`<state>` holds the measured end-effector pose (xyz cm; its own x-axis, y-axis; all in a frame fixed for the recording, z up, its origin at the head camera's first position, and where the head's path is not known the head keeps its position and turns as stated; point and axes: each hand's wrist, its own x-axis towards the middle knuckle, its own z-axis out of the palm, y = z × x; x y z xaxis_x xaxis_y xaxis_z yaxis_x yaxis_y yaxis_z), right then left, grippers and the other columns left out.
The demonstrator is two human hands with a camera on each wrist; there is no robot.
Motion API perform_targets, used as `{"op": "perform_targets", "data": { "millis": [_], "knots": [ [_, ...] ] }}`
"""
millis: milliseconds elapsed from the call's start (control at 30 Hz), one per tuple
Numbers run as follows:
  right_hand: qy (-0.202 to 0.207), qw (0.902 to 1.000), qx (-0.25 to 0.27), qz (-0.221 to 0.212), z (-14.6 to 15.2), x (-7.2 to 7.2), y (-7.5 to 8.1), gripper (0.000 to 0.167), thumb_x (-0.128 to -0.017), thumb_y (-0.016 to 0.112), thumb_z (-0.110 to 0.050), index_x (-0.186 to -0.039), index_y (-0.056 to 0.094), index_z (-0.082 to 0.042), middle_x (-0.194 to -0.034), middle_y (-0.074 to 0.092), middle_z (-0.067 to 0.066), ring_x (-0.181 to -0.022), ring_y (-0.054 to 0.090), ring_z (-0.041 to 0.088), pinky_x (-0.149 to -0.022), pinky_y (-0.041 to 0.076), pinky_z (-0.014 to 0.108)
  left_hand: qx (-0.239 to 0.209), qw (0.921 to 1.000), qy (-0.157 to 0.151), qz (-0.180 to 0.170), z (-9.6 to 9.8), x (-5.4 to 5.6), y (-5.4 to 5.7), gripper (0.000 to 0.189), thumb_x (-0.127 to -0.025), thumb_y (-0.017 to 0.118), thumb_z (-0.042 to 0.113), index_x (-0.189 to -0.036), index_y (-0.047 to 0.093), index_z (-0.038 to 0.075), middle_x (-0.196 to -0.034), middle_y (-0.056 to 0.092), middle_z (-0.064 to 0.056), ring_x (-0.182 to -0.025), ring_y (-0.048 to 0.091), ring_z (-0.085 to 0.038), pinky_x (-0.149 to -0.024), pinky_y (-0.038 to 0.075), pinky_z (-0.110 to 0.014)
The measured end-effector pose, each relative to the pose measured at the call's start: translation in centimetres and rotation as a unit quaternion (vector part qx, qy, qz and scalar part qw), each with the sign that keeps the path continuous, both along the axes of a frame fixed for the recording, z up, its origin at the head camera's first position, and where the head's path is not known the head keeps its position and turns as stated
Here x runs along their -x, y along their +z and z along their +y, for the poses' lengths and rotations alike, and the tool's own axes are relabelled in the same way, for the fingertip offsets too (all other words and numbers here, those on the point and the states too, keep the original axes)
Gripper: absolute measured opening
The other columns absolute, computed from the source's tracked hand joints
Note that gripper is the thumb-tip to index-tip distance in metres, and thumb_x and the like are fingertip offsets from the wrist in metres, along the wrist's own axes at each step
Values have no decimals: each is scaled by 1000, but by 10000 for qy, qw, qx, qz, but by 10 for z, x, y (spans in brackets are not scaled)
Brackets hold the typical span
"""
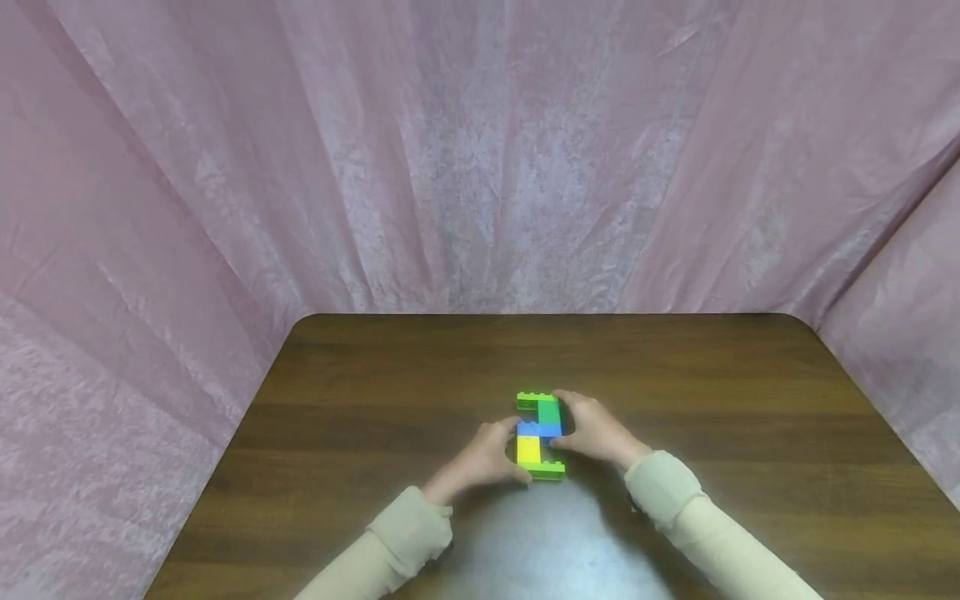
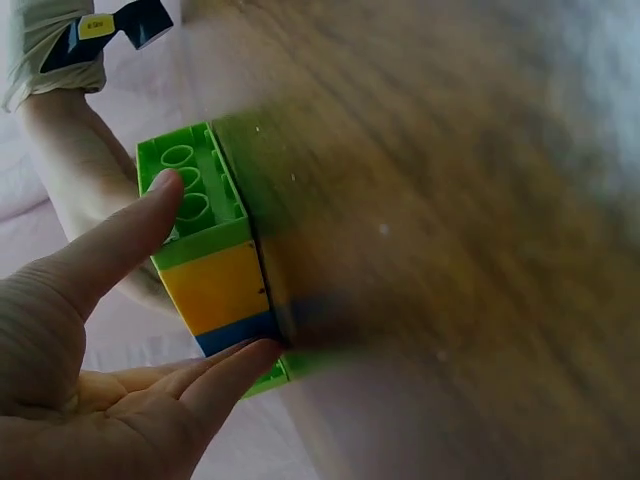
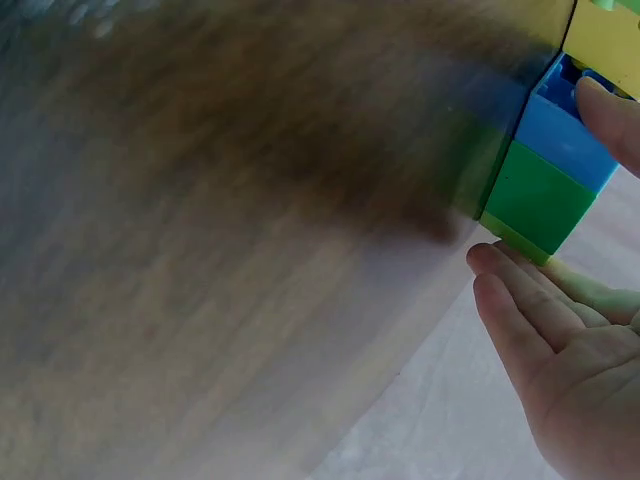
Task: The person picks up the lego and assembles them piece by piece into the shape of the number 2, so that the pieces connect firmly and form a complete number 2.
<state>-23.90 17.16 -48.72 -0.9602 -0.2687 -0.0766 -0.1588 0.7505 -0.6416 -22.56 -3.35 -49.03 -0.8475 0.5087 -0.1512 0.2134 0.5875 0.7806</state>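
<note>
Several toy building bricks are joined in a zigzag, lying on the wooden table. From near to far they are a lime brick [image 1: 549, 473], a yellow brick [image 1: 528, 450], a blue brick [image 1: 539, 429], a green brick [image 1: 549, 412] and another lime brick [image 1: 527, 402]. My left hand [image 1: 489, 454] grips the left side: its thumb presses the near lime brick's hollow underside [image 2: 196, 185], and its fingertips meet the blue brick. From the right, my right hand [image 1: 597, 429] holds the build, thumb at the blue brick [image 3: 565, 130] and fingers by the far lime end.
The brown table [image 1: 360, 383] has rounded far corners. Pink velvety curtains [image 1: 480, 167] hang behind it and along both sides. Light-coloured sleeves [image 1: 667, 487] cover both forearms, and a dark strap or device [image 2: 110, 30] shows at one cuff.
</note>
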Motion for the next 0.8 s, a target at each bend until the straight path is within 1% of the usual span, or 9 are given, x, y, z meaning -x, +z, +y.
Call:
{"op": "perform_targets", "data": {
  "millis": [100,233,400,500,567,633,700,767,800],
  "knots": [
    [1,9999,-66,87,-1,-1,0,78,-76,81,-9,-141,42,7,-145,47,27,-133,47,42,-111,40,56,134,9999,29,48,1,-2,1,86,-66,87,9,-139,44,-8,-137,55,-26,-126,55,-38,-106,47,-51],
    [-6,9998,-115,134,-3,-3,2,78,-77,80,-10,-142,41,7,-145,47,27,-133,47,43,-111,40,55,315,9994,104,40,2,-3,5,89,-66,87,10,-140,42,-8,-136,55,-27,-123,57,-37,-105,48,-50],
    [-62,9998,-196,78,-3,-6,3,78,-80,79,-14,-144,39,7,-146,46,27,-134,46,42,-111,40,56,414,9991,12,110,4,-2,10,87,-66,87,9,-139,42,-7,-132,58,-26,-116,60,-35,-103,50,-49],
    [-19,9997,-227,-3,-2,-7,2,80,-82,77,-15,-146,34,7,-150,41,27,-138,42,42,-114,36,56,509,9987,-47,45,4,-2,10,94,-66,88,12,-144,37,-5,-138,54,-25,-123,56,-36,-107,46,-51],
    [113,9995,-286,-78,0,-9,4,84,-83,76,-17,-148,30,8,-154,34,27,-141,36,42,-116,32,56,537,9985,-106,-76,2,-2,13,99,-68,88,15,-148,31,-3,-143,49,-25,-129,51,-38,-110,43,-53],
    [268,9990,-328,-114,2,-10,9,87,-85,75,-22,-149,25,9,-156,28,28,-144,31,42,-118,28,56,498,9984,-171,-215,-1,-1,16,101,-71,86,18,-150,27,-1,-149,43,-24,-135,45,-38,-112,39,-56],
    [372,9986,-366,-112,5,-12,18,88,-86,73,-28,-149,23,9,-158,23,28,-146,26,42,-119,25,56,534,9980,-246,-226,-6,0,20,97,-76,82,22,-151,26,-2,-152,39,-25,-138,41,-40,-113,37,-57],
    [452,9979,-470,31,8,-13,27,88,-89,70,-33,-149,22,9,-158,20,28,-147,24,43,-119,23,57,507,9982,-255,-203,-11,2,25,91,-80,78,26,-150,27,-3,-154,37,-25,-141,37,-41,-114,35,-59],
    [459,9974,-536,138,9,-13,32,86,-90,68,-34,-149,23,10,-158,20,29,-146,23,44,-119,23,57,506,9983,-206,-179,-13,3,27,89,-82,76,28,-150,27,-3,-154,36,-24,-142,36,-41,-115,34,-59]
  ]
}}
